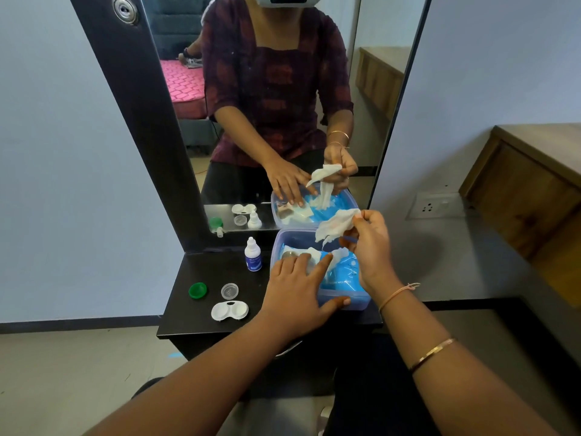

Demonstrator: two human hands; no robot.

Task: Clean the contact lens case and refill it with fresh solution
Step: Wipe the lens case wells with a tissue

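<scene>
Pulling a wipe (338, 223) out of the blue packet (342, 278) with both hands.
The right hand (371, 250) pinches the wipe between thumb and fingertips; the left hand (292, 291) lies flat, fingers straight, on the packet inside the plastic box (275, 247). The open lens case (229, 310) waits on the bench (188, 316), left of the box, with the solution bottle (253, 254) behind it. Better to pull slowly upward while pressing the packet down, so only one sheet comes out.

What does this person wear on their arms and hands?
Both forearms are bare, with no sleeves or gloves in view. The left hand carries no jewellery. Behind the right hand sit a thin pink thread bracelet with loose ends and, farther up the forearm, a slim gold-coloured metal bangle.
</scene>
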